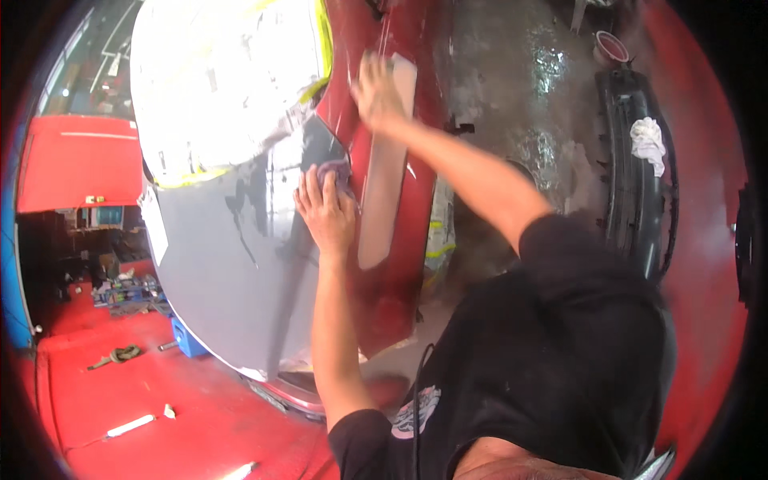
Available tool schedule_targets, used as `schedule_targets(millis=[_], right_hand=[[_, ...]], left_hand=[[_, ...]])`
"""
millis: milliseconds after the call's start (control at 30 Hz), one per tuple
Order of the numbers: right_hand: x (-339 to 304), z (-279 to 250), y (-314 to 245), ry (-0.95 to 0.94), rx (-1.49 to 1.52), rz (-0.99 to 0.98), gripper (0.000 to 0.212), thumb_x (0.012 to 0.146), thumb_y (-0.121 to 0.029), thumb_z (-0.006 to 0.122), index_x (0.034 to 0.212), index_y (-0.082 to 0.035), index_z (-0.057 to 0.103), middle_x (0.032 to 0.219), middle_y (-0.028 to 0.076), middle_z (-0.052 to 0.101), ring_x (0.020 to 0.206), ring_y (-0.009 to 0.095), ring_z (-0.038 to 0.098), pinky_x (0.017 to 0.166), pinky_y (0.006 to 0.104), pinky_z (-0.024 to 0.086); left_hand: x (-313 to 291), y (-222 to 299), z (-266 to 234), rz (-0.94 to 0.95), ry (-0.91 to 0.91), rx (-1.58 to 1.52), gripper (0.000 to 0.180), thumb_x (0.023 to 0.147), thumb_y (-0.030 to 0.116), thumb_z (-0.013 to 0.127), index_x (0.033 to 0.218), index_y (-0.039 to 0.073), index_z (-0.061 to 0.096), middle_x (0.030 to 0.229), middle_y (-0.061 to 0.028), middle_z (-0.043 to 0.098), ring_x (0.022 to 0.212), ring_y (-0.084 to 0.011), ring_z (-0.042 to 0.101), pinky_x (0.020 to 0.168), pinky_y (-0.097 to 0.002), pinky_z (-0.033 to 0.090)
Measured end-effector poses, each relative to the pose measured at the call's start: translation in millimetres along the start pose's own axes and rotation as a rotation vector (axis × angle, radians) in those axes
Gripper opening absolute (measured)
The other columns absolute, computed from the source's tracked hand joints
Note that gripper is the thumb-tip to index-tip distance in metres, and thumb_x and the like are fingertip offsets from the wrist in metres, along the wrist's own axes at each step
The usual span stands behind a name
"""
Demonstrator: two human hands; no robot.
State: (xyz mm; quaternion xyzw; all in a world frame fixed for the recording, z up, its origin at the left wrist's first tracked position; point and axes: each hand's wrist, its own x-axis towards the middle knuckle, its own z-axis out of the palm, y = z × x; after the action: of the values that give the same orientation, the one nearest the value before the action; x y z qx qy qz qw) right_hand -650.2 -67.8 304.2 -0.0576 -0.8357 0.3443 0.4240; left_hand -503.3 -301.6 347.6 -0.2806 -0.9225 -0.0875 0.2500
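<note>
My left hand [324, 212] presses a crumpled purple-grey cloth [334, 171] against the grey-coated car panel [232, 264], near where it meets the red bodywork [398, 296]. Its fingers are spread, with the cloth under them. Farther away, my right hand [378, 94] lies on the red bodywork at the far end of a long, pale beige strip with rounded ends [386, 180]. The fingers there are stretched out and slightly blurred. Whether that strip is a separate board or a patch on the panel, I cannot tell.
White masking sheet [224, 72] with yellow tape covers the car beyond the grey panel. At right, a black bumper part [632, 208] with a white rag [648, 146] lies on the floor near a bowl [612, 46]. A blue container [188, 339] stands at left.
</note>
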Motion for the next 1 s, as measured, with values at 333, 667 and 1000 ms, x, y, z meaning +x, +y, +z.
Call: schedule_targets(millis=[333, 667, 1000], right_hand=[[105, 5, 32, 0.016, 0.263, -0.026, 0.053, 0.108, -0.024, 0.047, 0.147, 0.012, 0.044, 0.159, 0.036, 0.035, 0.150, 0.053, 0.030, 0.126, 0.0548, 0.027], [122, -17, 33, -0.087, 0.066, -0.483, 0.054, 0.104, -0.019, 0.056, 0.146, 0.013, 0.047, 0.157, 0.031, 0.041, 0.148, 0.048, 0.037, 0.122, 0.0537, 0.033], [53, -29, 24, -0.277, -0.015, -0.569, 0.055, 0.104, -0.028, 0.056, 0.152, -0.001, 0.049, 0.163, 0.019, 0.042, 0.153, 0.035, 0.038, 0.124, 0.0543, 0.030]], left_hand=[[12, 2, -1, -0.018, -0.013, 0.007, 0.044, 0.088, 0.012, 0.060, 0.131, 0.006, 0.063, 0.152, -0.0209, 0.050, 0.145, -0.0432, 0.042, 0.122, -0.0614, 0.026], [13, 9, -6, -0.061, 0.009, 0.050, 0.041, 0.086, 0.010, 0.060, 0.127, 0.007, 0.063, 0.149, -0.0203, 0.053, 0.146, -0.0437, 0.042, 0.123, -0.0616, 0.027], [4, 8, -15, -0.108, -0.025, 0.109, 0.039, 0.084, 0.008, 0.061, 0.124, 0.008, 0.064, 0.148, -0.0190, 0.053, 0.143, -0.0438, 0.045, 0.121, -0.0620, 0.030]])
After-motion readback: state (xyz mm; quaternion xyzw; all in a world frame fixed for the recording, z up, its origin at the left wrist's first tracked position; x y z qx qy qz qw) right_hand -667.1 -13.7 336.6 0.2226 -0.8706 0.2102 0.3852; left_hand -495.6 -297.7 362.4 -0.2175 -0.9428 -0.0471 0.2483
